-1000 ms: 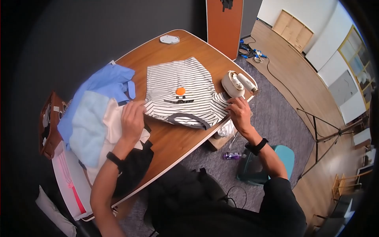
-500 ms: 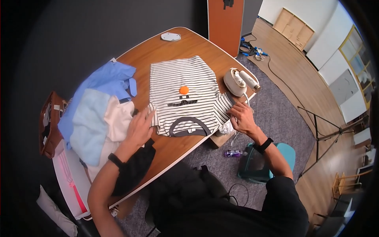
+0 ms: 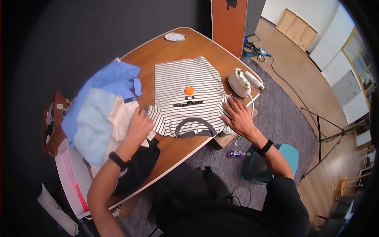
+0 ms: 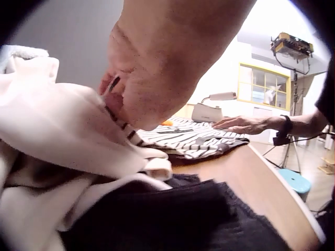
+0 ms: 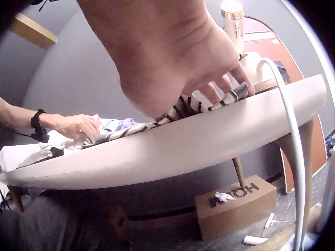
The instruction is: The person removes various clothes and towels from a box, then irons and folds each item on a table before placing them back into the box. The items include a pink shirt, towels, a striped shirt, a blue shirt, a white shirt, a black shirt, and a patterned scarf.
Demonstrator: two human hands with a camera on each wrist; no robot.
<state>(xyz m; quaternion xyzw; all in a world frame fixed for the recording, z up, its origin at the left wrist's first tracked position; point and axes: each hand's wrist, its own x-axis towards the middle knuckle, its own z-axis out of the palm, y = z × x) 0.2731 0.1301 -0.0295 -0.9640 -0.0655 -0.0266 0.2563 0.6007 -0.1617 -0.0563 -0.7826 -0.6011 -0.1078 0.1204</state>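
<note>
A white T-shirt with dark stripes lies spread on the wooden table, its grey neckline toward me and an orange patch on its front. My left hand pinches the edge of the left-hand sleeve, beside a pale pink garment. In the left wrist view the sleeve's striped cloth runs out from under the curled fingers. My right hand rests on the other sleeve with its fingers spread. That sleeve's dark cuff shows under the fingertips in the right wrist view.
A white garment steamer stands near the right table edge, its hose hanging down. Blue clothes and a black garment pile up at the left. A white plate-like piece lies at the far corner. A teal stool stands on the floor.
The shirt's neckline end has come down flat on the table. My right hand has gone from pinching its sleeve to lying spread over it. The left hand still grips its sleeve.
</note>
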